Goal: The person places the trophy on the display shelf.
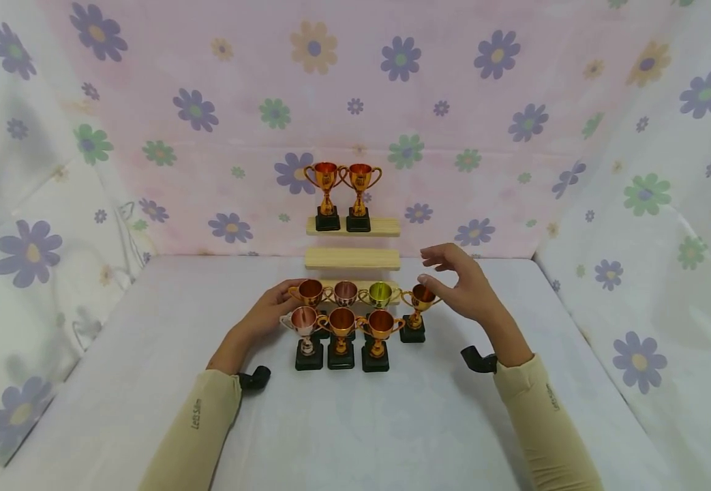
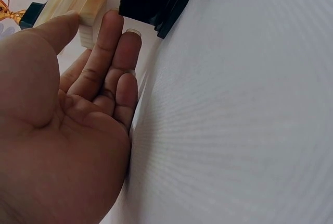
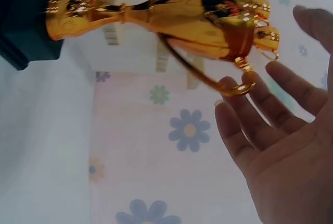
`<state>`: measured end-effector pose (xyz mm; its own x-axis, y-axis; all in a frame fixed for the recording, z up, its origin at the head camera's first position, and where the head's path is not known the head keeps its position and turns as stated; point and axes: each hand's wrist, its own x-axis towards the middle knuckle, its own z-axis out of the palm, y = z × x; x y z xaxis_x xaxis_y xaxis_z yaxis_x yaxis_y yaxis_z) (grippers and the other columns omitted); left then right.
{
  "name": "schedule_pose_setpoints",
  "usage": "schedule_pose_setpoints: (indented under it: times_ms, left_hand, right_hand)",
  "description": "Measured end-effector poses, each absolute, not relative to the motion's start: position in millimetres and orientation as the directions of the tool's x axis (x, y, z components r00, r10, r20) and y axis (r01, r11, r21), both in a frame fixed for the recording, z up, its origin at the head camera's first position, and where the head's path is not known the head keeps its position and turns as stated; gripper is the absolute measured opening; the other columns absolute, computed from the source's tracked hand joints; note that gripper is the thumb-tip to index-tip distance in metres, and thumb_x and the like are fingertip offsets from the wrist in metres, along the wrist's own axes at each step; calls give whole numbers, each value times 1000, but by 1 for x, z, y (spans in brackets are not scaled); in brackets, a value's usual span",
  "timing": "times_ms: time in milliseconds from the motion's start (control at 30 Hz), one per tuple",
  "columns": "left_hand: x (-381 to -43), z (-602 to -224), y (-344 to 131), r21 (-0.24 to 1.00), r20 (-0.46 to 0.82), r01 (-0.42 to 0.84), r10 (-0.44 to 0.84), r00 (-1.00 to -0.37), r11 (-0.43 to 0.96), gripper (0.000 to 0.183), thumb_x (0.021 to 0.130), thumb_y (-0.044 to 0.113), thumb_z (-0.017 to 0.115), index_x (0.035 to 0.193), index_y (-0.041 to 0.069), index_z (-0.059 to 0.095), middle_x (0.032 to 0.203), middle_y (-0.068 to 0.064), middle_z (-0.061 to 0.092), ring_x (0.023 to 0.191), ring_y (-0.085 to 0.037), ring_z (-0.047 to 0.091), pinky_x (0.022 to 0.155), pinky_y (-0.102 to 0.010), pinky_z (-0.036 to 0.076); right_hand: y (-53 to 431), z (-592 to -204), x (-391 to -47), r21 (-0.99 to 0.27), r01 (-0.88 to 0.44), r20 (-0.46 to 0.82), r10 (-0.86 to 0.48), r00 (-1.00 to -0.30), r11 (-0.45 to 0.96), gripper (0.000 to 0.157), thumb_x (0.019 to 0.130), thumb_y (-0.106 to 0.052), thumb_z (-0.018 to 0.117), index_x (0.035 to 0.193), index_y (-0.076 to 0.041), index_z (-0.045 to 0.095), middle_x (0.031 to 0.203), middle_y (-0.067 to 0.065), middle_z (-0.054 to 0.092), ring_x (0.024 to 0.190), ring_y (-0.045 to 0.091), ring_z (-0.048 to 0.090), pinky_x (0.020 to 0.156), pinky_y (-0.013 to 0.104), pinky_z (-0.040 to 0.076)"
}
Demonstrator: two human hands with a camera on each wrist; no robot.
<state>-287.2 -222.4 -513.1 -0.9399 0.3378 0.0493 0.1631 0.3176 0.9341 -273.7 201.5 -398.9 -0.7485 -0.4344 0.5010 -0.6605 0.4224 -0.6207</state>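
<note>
Wooden shelf (image 1: pixel 352 258) w/ 3 steps stands at the far edge of the white table (image 1: pixel 349 423). Person's R hand (image 1: pixel 462 283) is off the shelf's front-right side, fingers spread & loosely bent, thumb well apart, wide gap btwn, gripping nothing; it's at the rim & handle of the R-end gold trophy (image 1: pixel 415 318), which stands upright just past the shelf's R front corner. Can't tell if fingertips touch that handle. L hand (image 1: pixel 263 310) is at the shelf's front-left, fingers nearly straight, thumb apart, holding nothing, tips near the copper trophy (image 1: pixel 311 292); contact unclear. That one stands upright before the shelf's bottom step, in a row w/ a pink trophy (image 1: pixel 345 293) & a yellow-green trophy (image 1: pixel 380 294), their lower parts partly hidden. Nearer the person, also in front of the shelf: silvery-pink trophy (image 1: pixel 305 322) on L, then middle gold trophy (image 1: pixel 341 326) & front-right gold trophy (image 1: pixel 380 327), all upright on dk bases. On the shelf's top step, 2 gold trophies (image 1: pixel 327 194) stand side by side, toward L & mid. Flowered cloth (image 1: pixel 361 41) hangs behind the shelf. Both beige sleeves (image 1: pixel 198 423) come in from the shelf's near side.
</note>
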Motion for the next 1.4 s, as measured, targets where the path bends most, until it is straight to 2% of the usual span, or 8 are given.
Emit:
schedule_pose_setpoints:
  times_ms: [133, 400, 600, 733, 867, 1033, 1167, 1400]
  left_hand:
    - [-286, -512, -222, 931, 59, 176, 345, -937, 320, 46, 113, 26, 54, 156, 11, 50, 148, -15, 63, 147, -37, 47, 123, -65, 26]
    - [-285, -511, -222, 928, 53, 170, 335, -941, 331, 46, 113, 26, 52, 157, 10, 49, 149, -16, 62, 148, -38, 45, 124, -66, 23]
    - [-284, -509, -220, 925, 39, 158, 329, -944, 344, 48, 113, 29, 53, 157, 12, 49, 149, -14, 62, 149, -37, 44, 124, -66, 22]
    - [-285, -509, -220, 922, 47, 167, 327, -944, 350, 47, 112, 26, 56, 156, 11, 50, 145, -16, 64, 144, -38, 50, 123, -66, 25]
    - [-284, -509, -220, 922, 55, 174, 329, -943, 345, 47, 113, 26, 55, 156, 9, 50, 145, -17, 64, 144, -39, 49, 123, -67, 24]
    - [-285, -511, -222, 922, 70, 188, 333, -940, 339, 48, 113, 28, 54, 157, 9, 49, 146, -16, 64, 144, -38, 50, 123, -66, 26]
    - [-284, -512, -222, 923, 66, 186, 337, -939, 338, 47, 113, 26, 55, 156, 9, 49, 144, -15, 65, 140, -35, 54, 122, -63, 30]
    - [-284, -509, -222, 929, 49, 165, 333, -942, 330, 46, 111, 27, 57, 155, 13, 52, 142, -13, 67, 141, -36, 53, 122, -65, 28]
  right_hand:
    - [206, -408, -276, -628, -691, 503, -491, -711, 358, 53, 96, -1, 77, 145, -6, 57, 140, 13, 61, 127, 35, 61, 105, 58, 51]
    - [216, -418, -281, -687, -672, 417, -607, -677, 278, 71, 91, -1, 81, 154, -12, 49, 152, 12, 52, 134, 37, 58, 107, 60, 49]
    - [223, -423, -283, -707, -644, 350, -647, -677, 292, 90, 87, -5, 88, 162, -17, 39, 163, 14, 41, 144, 37, 47, 113, 63, 43]
    - [223, -424, -282, -722, -624, 325, -649, -688, 300, 95, 87, -7, 89, 165, -17, 35, 162, 12, 42, 143, 37, 49, 112, 63, 43]
    - [219, -425, -280, -749, -583, 286, -639, -714, 315, 91, 88, -8, 88, 163, -18, 38, 153, 11, 50, 135, 36, 57, 110, 59, 47]
    - [214, -428, -279, -742, -568, 270, -616, -740, 356, 74, 89, -9, 87, 152, -14, 49, 140, 10, 60, 120, 29, 67, 106, 56, 51]
    - [211, -430, -279, -728, -567, 263, -606, -751, 386, 62, 89, -8, 87, 143, -12, 56, 133, 10, 64, 112, 23, 68, 104, 55, 52]
    - [209, -427, -277, -723, -562, 262, -593, -761, 402, 52, 89, -10, 88, 133, -11, 60, 121, 6, 69, 110, 23, 68, 103, 54, 53]
